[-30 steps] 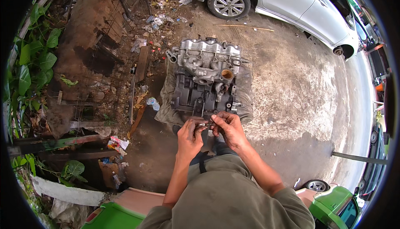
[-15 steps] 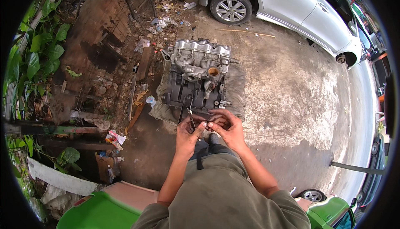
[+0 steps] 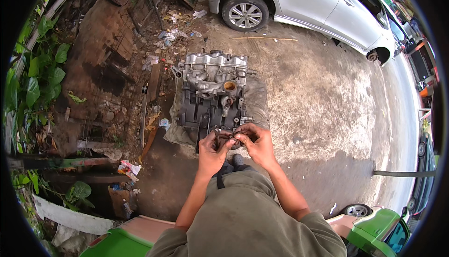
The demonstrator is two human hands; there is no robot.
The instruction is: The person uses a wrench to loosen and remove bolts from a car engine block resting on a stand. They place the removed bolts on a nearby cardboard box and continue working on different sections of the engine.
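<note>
hands (image 3: 234,142) together on small dark part, unclear | engine (image 3: 213,93) just beyond

Two hands work a small metal part above an engine on the ground

The left hand (image 3: 211,147) and the right hand (image 3: 256,143) meet fingertip to fingertip, pinching a small dark metal part (image 3: 228,137) between them, just over the near end of a grimy engine block (image 3: 213,95) lying on a grey cloth (image 3: 256,102) on stained concrete. A silver car (image 3: 304,4) is parked beyond; green leafy plants (image 3: 39,77) line the left edge, and a green vehicle (image 3: 379,226) shows at the lower right.
</note>
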